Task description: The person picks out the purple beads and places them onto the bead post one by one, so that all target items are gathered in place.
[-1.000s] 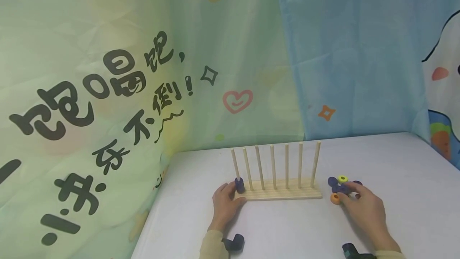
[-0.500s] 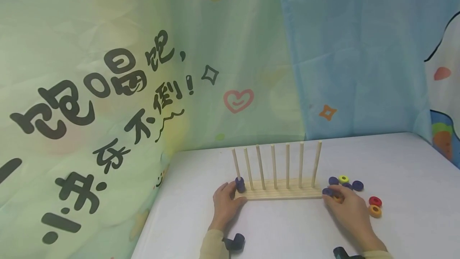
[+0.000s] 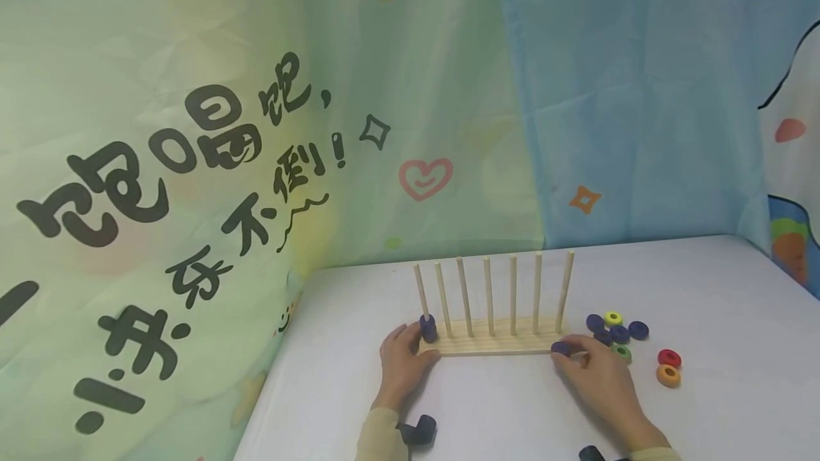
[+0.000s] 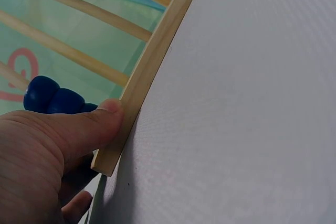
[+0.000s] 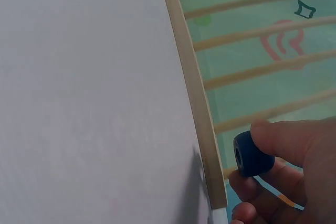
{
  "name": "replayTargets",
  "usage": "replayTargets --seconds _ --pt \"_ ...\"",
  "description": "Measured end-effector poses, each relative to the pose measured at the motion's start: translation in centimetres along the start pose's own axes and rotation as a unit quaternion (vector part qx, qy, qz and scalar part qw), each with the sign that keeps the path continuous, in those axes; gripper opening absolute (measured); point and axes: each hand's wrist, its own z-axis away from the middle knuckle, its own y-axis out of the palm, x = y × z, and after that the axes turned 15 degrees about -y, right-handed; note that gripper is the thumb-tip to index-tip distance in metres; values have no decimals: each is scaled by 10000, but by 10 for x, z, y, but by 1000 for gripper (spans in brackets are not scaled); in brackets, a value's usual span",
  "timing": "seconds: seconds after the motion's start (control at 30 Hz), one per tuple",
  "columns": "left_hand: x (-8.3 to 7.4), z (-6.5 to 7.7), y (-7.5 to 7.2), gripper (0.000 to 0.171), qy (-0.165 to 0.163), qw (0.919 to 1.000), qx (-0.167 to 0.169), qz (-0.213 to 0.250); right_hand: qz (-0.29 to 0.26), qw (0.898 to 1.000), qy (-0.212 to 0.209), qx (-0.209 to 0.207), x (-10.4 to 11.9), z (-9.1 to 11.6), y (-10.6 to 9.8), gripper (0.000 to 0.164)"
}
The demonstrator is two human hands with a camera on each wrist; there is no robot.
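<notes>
A wooden peg board (image 3: 493,347) with a row of upright pegs stands on the white table. My left hand (image 3: 402,361) grips its left end, the thumb (image 4: 100,121) pressing on the front edge. Beside those fingers, dark blue beads (image 3: 428,329) are stacked low on the leftmost peg; the left wrist view shows them (image 4: 55,95) partly behind the thumb. My right hand (image 3: 598,379) pinches one dark blue bead (image 5: 254,156) between thumb and fingertips. That bead is close to the front right corner of the board, its hole facing sideways in the right wrist view.
Right of the board lie loose beads: several blue ones (image 3: 619,334), a yellow one (image 3: 613,318) and a green one (image 3: 621,354) partly behind my right hand. Farther right are a red bead (image 3: 669,358) and an orange bead (image 3: 668,375). A printed curtain (image 3: 423,91) hangs behind the table.
From among the loose beads, my right hand has picked up a blue one and carried it left to the board's right end. My left hand keeps its place.
</notes>
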Motion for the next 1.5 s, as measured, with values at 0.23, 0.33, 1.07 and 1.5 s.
replayTargets --seconds 0.23,0.33,1.07,1.5 --pt "-2 0 -1 55 25 10000 15 41 -66 9998 -180 68 5 2 9 36" --pt "-2 0 -1 55 78 10000 -13 9 -124 9997 -185 135 8 2 12 35" --pt "1 -1 1 54 102 9999 -61 32 -576 9979 -300 47 27 6 30 35" --pt "0 -3 0 54 254 9996 -127 -72 -871 9941 -641 -18 41 14 45 31"
